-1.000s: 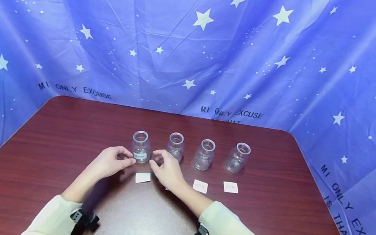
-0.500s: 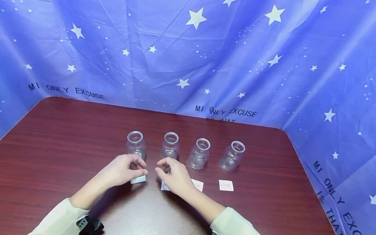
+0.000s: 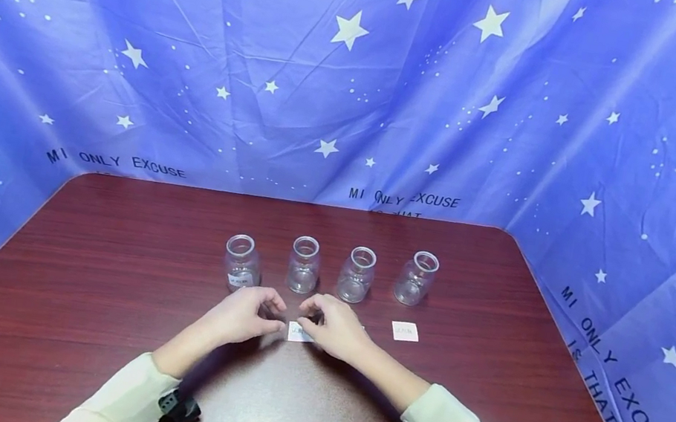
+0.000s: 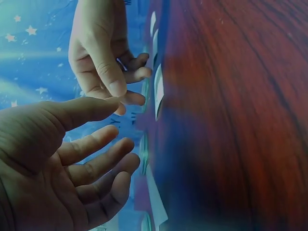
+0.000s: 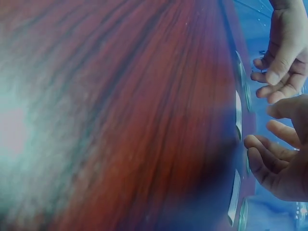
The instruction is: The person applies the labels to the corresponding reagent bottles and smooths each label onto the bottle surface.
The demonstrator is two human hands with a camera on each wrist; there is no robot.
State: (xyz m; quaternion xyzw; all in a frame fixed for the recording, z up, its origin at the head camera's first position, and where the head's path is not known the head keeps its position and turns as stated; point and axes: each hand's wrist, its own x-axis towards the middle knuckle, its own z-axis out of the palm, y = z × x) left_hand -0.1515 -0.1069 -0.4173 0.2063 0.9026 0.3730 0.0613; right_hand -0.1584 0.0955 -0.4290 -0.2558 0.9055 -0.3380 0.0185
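My left hand (image 3: 248,314) hovers low over the table, its fingers loosely bent with nothing in them. Facing it, my right hand (image 3: 336,330) is also relaxed, thumb apart from the fingers. A white paper label (image 3: 298,332) with handwriting lies flat between the two hands, partly covered by the right fingers. Behind it is a clear glass jar (image 3: 303,269). Just beyond the left hand, the leftmost jar (image 3: 240,254) carries a white label (image 3: 240,280) on its front. The left wrist view shows the left palm (image 4: 43,173) with fingers spread and bare.
Two more glass jars, a middle-right one (image 3: 356,278) and a rightmost one (image 3: 416,281), continue the row. Another paper label (image 3: 405,331) lies before the rightmost jar. The dark red wooden table (image 3: 123,233) ends at a blue star-patterned curtain (image 3: 308,70).
Both hands have left the labelled leftmost jar and moved right and nearer, to the paper label before the second jar. The view has shifted slightly; the jars stay standing.
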